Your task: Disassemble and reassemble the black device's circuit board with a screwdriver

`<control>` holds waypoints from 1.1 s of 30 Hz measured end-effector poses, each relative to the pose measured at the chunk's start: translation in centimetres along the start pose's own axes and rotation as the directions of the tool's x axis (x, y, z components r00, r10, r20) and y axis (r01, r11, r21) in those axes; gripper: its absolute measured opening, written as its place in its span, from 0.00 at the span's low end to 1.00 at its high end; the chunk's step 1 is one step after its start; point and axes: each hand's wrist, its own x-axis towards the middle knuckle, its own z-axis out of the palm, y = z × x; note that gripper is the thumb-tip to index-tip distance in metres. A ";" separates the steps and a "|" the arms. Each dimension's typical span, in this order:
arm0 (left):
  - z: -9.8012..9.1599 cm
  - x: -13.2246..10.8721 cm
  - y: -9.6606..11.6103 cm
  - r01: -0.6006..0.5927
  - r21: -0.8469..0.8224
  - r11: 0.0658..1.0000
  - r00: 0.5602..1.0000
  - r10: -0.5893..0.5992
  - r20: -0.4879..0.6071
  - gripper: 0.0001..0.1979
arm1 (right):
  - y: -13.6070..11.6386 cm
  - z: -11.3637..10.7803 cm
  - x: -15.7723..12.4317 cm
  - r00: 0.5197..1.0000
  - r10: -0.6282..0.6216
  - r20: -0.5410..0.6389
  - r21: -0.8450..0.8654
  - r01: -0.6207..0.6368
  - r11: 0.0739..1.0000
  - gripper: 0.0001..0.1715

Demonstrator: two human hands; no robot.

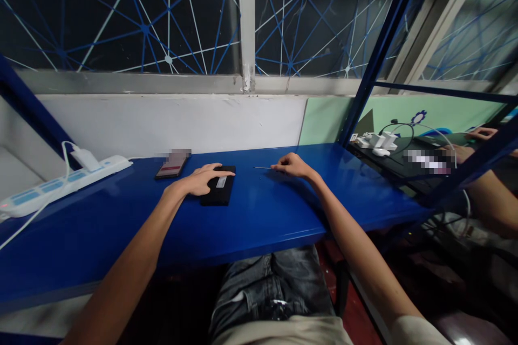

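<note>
On the blue desk (263,210) lies a flat black rectangular object (220,194) with a small white label. My left hand (198,179) rests over its left and far part, fingers stretched out, the palm side hidden. To the right, my right hand (292,166) is closed in a pinch just above the desk. A thin, straight metal rod (262,167) sticks out leftward from its fingertips, pointing toward the black object but apart from it. What kind of tool the rod is cannot be made out.
A phone (172,166) lies beyond my left hand. At far left is a white power strip (68,183) with a plugged-in charger (86,159). Blue frame posts (366,86) stand on the right; past them are white adapters (380,141), cables and another person's arm (491,199).
</note>
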 end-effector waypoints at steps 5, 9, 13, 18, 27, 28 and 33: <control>-0.4 -0.3 1.1 0.028 0.020 0.999 0.999 -0.028 0.029 0.49 | -0.1 0.0 0.0 1.000 0.007 0.001 -0.007 -0.007 1.000 0.29; -0.5 -0.3 1.7 0.004 0.008 1.000 0.999 -0.005 0.038 0.48 | 0.0 0.0 0.0 1.000 -0.001 0.002 -0.015 0.001 1.000 0.29; -0.7 -0.5 1.5 0.011 -0.022 1.000 0.999 -0.010 0.053 0.48 | 0.1 0.0 0.1 1.000 0.003 0.005 -0.016 -0.003 1.000 0.29; -1.0 -0.9 0.6 0.034 -0.054 0.998 0.997 -0.030 0.067 0.46 | 0.3 0.1 0.2 1.000 0.001 0.004 -0.013 -0.001 1.000 0.30; -0.6 -0.6 -0.2 0.056 -0.106 0.993 0.998 -0.052 0.038 0.46 | 0.2 0.0 0.1 1.000 -0.008 -0.006 -0.020 0.007 1.000 0.30; -0.5 -0.6 -0.3 0.062 -0.119 0.991 0.998 -0.058 0.035 0.46 | 0.2 0.0 0.1 1.000 -0.008 -0.008 -0.020 0.008 1.000 0.30; -0.2 -0.3 -0.7 0.099 -0.154 0.983 0.995 -0.103 -0.017 0.42 | 0.1 -0.1 0.0 1.000 -0.010 -0.008 -0.024 0.010 1.000 0.31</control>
